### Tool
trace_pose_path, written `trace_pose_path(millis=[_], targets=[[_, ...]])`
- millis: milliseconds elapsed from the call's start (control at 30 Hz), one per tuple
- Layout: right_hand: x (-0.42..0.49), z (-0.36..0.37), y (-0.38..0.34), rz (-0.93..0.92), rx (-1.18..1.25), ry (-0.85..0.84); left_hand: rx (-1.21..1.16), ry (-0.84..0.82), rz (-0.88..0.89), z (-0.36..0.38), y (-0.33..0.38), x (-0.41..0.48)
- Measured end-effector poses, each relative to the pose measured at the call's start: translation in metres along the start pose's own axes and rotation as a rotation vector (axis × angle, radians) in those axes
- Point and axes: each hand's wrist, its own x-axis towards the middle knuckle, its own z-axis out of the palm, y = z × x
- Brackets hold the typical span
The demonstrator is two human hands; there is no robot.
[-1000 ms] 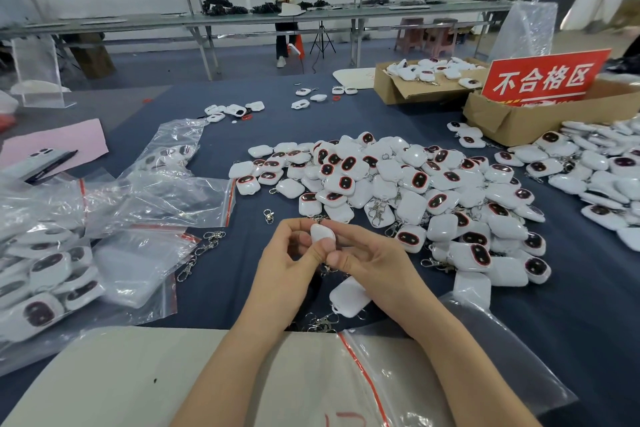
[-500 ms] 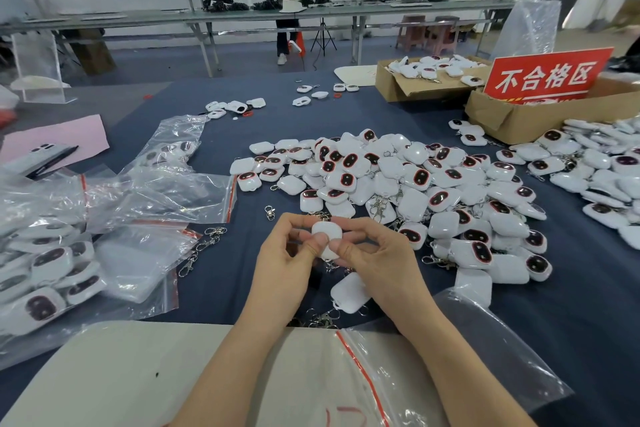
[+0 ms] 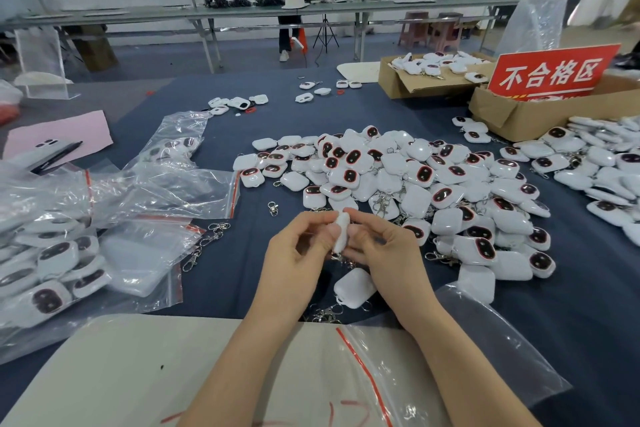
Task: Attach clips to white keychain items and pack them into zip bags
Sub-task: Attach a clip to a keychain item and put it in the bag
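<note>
Both hands hold one white keychain item [image 3: 342, 231] on edge above the blue table. My left hand [image 3: 300, 253] pinches its left side and my right hand [image 3: 384, 251] pinches its right side, with a metal clip partly hidden below the fingers. Another white item [image 3: 354, 288] lies on the table just under my hands, beside loose metal clips [image 3: 323, 313]. A large pile of white keychain items [image 3: 398, 184] fills the middle of the table. An empty zip bag [image 3: 398, 357] with a red seal line lies near the front edge.
Filled and empty zip bags [image 3: 104, 218] are heaped at the left. More clips [image 3: 204, 246] lie beside them. Two cardboard boxes [image 3: 519, 114] and a red sign [image 3: 550, 74] stand at the back right. A person stands far behind at a long bench.
The white item between my fingers has turned from its flat face towards me to standing on edge. Both hands stayed in nearly the same place.
</note>
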Motion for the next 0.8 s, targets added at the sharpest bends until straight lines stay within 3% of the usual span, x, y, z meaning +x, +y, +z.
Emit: trace_pose_path(millis=[200, 533, 700, 800], targets=[[-0.0011, -0.0037, -0.0025, -0.029, -0.078, -0.084, 0.072, -0.016, -0.036, 0.0049, 0.0013, -0.0021], [0.0003, -0.0046, 0.0001, -0.073, -0.137, -0.054, 0.126, -0.028, -0.037, 0.0022, 0.0023, -0.0014], [0.0025, -0.0045, 0.0023, -0.080, -0.247, -0.001, 0.145, -0.199, -0.008, 0.0018, 0.0046, -0.0074], [0.0027, -0.0009, 0.0005, -0.122, -0.289, 0.007, 0.145, -0.124, 0.022, -0.0002, 0.0048, -0.0071]])
